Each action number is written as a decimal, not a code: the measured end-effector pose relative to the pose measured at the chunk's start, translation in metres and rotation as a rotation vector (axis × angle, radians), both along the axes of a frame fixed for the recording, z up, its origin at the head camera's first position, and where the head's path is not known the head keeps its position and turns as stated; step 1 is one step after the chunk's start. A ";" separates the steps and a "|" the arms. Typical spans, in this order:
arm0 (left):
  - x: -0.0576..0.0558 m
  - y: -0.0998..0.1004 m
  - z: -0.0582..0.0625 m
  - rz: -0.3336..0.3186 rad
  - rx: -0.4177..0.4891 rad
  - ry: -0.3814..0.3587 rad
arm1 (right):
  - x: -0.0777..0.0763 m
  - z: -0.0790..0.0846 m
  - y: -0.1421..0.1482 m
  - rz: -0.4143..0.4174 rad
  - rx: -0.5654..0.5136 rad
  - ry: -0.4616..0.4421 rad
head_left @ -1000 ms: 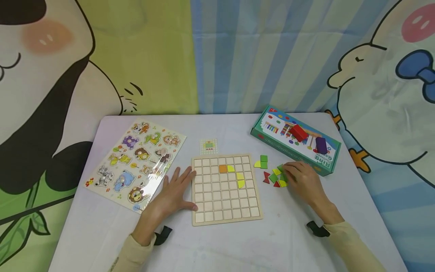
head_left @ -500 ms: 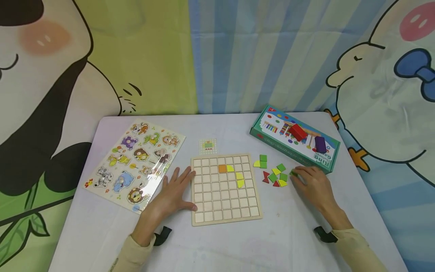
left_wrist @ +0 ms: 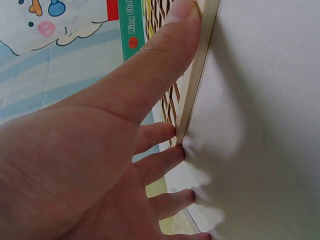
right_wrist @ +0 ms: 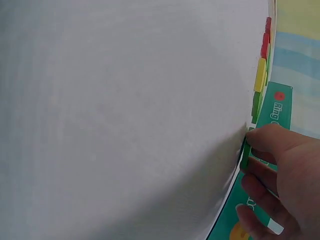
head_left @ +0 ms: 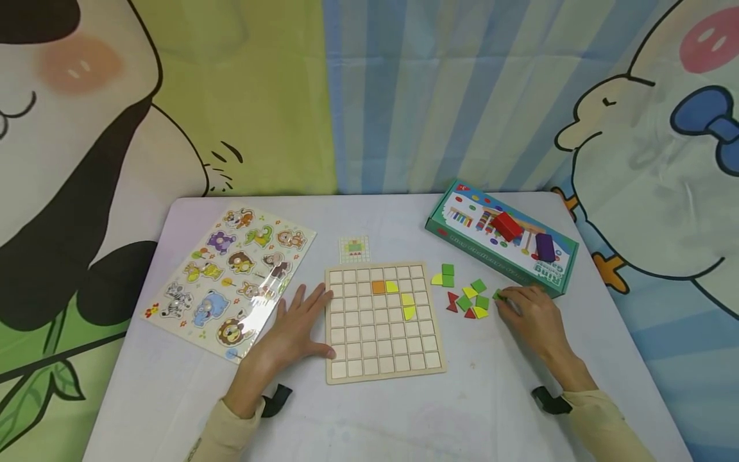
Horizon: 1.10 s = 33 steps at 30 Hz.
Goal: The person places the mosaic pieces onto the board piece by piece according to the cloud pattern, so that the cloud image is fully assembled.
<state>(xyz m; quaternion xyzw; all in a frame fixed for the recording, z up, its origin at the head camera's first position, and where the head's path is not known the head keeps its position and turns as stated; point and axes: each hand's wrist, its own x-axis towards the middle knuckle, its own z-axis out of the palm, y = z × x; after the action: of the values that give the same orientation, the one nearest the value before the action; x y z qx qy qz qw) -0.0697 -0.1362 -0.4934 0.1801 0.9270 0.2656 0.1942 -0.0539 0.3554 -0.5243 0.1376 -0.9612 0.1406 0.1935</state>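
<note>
A wooden grid board (head_left: 376, 350) lies on the white table, with an orange square (head_left: 378, 287) and several yellow pieces (head_left: 409, 313) in its cells. My left hand (head_left: 291, 330) rests at its left side, fingers spread. In the left wrist view the thumb (left_wrist: 167, 55) lies on the board's edge. To the right of the board, my right hand (head_left: 534, 319) pinches a green tile (right_wrist: 245, 156) between thumb and fingers, low over the table. Just left of that hand lie loose green tiles (head_left: 464, 302), with yellow pieces (head_left: 480, 312) and red triangles (head_left: 452, 301) among them.
A small pattern card (head_left: 355, 249) lies behind the board. At the left is an animal sticker sheet (head_left: 231, 282). A green box (head_left: 491, 256) stands behind my right hand, bearing a red block (head_left: 507, 226) and a purple block (head_left: 545, 248).
My right hand has drawn back to the right from the loose pieces, with a green tile in its fingers. Over the last half second it has hardly moved. The left hand stays put.
</note>
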 end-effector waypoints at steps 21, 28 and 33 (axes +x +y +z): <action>0.001 0.000 0.000 -0.002 -0.007 0.008 | -0.044 0.027 -0.107 0.371 -0.081 0.087; 0.001 0.000 -0.002 0.004 -0.006 0.011 | -0.051 0.024 -0.147 0.496 -0.036 0.060; 0.001 0.001 -0.002 0.005 -0.004 0.008 | -0.050 0.020 -0.163 0.558 0.002 0.010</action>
<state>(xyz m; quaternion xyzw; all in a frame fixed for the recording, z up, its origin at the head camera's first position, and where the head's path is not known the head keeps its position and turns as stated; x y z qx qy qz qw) -0.0684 -0.1353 -0.4950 0.1783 0.9287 0.2637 0.1903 -0.1044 0.1923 -0.5042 0.3979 -0.8852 0.1870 0.1521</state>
